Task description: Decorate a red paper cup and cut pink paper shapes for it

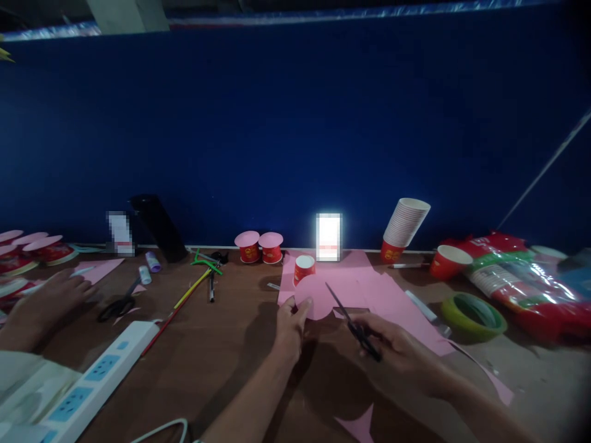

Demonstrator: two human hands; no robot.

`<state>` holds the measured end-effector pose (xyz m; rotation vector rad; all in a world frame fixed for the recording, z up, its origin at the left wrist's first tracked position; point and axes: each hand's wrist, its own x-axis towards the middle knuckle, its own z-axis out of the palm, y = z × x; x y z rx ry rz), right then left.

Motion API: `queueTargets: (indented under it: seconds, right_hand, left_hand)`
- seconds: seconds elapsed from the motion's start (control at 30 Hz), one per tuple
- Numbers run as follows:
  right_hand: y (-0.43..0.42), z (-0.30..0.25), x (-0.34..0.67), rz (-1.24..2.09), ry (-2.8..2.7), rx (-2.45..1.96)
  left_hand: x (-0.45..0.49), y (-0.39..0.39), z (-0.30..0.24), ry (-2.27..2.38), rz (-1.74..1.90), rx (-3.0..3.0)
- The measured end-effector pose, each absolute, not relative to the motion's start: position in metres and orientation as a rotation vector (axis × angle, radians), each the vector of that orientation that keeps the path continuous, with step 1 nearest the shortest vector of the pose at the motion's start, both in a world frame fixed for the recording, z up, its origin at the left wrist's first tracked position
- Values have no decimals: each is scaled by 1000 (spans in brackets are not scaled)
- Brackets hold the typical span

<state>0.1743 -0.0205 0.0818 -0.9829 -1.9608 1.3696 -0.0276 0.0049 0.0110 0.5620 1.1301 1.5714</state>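
Between the thumb and fingers of my left hand (292, 326) is a round pink paper disc (318, 298), held by its left edge. My right hand (388, 341) grips black-handled scissors (353, 326), whose blades point up and left beside the disc's right edge. Just behind the disc stands a red paper cup (304, 268) with a white inside. Pink paper sheets (351, 271) lie under and behind it. A pink offcut (357, 426) rests on the table near my right forearm.
A leaning cup stack (404, 227), green tape roll (474, 315) and plastic-wrapped cups (521, 277) are on the right. Two disc-topped cups (259, 247) stand at the back. Left are a power strip (99, 381), other scissors (119, 304), a black bottle (159, 227) and another person's hand (55, 301).
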Motion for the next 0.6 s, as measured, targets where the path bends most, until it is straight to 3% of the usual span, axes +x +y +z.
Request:
queueTargets:
  seconds: [0.13,0.27,0.6]
  right_hand:
    - [-16,48,161,1678,-1523,-961]
    - [-14,36,165,1763,-1301,-902]
    - [-18,30,167,1791,-1495,-962]
  left_hand:
    - [-27,3,16,1090,1593,567]
    - [-26,2,19,1119,1599,539]
    - [-25,0,16,1081,1584,565]
